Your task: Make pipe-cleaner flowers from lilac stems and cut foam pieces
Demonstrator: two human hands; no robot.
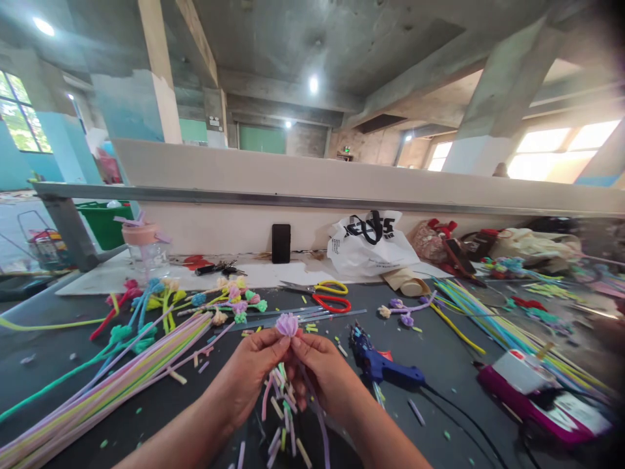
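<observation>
Between the fingertips of my two hands is a lilac pipe-cleaner flower [287, 324], its petals facing up. My left hand [254, 365] pinches its base from the left. From the other side my right hand [319, 365] pinches it too, and a lilac stem [319, 417] trails down past that palm. Below the hands, short cut pipe-cleaner pieces [288, 423] lie scattered on the dark table. A blue glue gun [385, 365] rests right of my right hand. Scissors with red and yellow handles [332, 303] lie beyond the flower, beside clear glue sticks [303, 318].
Long pastel pipe cleaners [122, 384] and finished flowers [234, 299] spread over the left side. More pipe cleaners [488, 319] lie at right, near a purple-and-white device [537, 397]. Along the back stand a jar [146, 254], a phone [281, 244] and a white bag [371, 247].
</observation>
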